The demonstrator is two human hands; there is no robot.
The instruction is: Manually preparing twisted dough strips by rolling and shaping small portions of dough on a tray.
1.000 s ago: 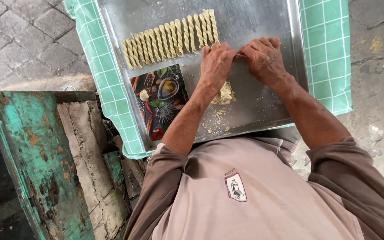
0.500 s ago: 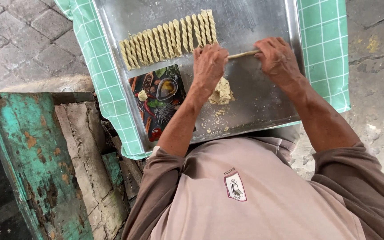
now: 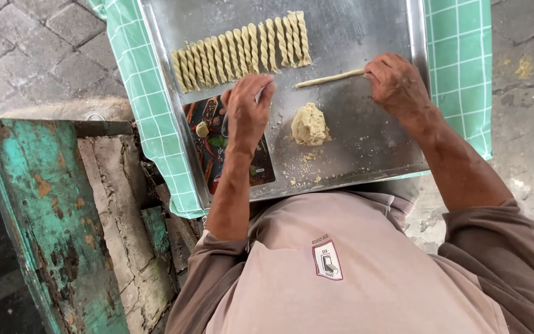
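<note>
On a metal baking tray (image 3: 366,148), the right hand (image 3: 397,83) pinches one end of a thin rolled dough strand (image 3: 329,78) between closed fingertips. The left hand (image 3: 248,111), fingers curled around a small metal tool (image 3: 258,94), rests just beside the strand's other end and a dough lump (image 3: 309,125).

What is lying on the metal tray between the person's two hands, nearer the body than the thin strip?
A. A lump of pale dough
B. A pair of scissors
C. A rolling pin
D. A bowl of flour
A: a lump of pale dough sits on the metal tray, between the left hand and the right hand, just below the thin dough strip.
</note>
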